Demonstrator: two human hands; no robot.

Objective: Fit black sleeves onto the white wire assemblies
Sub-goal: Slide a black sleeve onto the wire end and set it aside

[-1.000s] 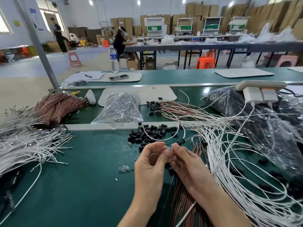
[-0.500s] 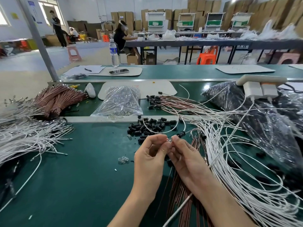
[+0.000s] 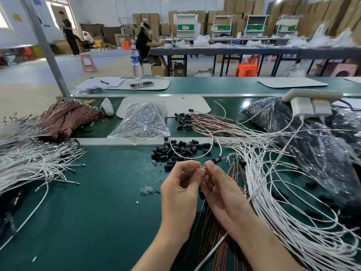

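Two hands [image 3: 178, 194] [image 3: 222, 194], one bottle [image 3: 135, 61], one phone [image 3: 141, 84], two chargers [image 3: 310, 108].

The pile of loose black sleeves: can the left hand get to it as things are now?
Probably yes. The pile of black sleeves lies just beyond the left hand with nothing standing between. Only a white wire loop lies across it, and the hand is pinching a small part.

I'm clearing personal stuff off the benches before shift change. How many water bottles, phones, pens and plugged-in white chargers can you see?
water bottle: 1
phone: 1
pen: 1
white chargers: 2
Total: 5
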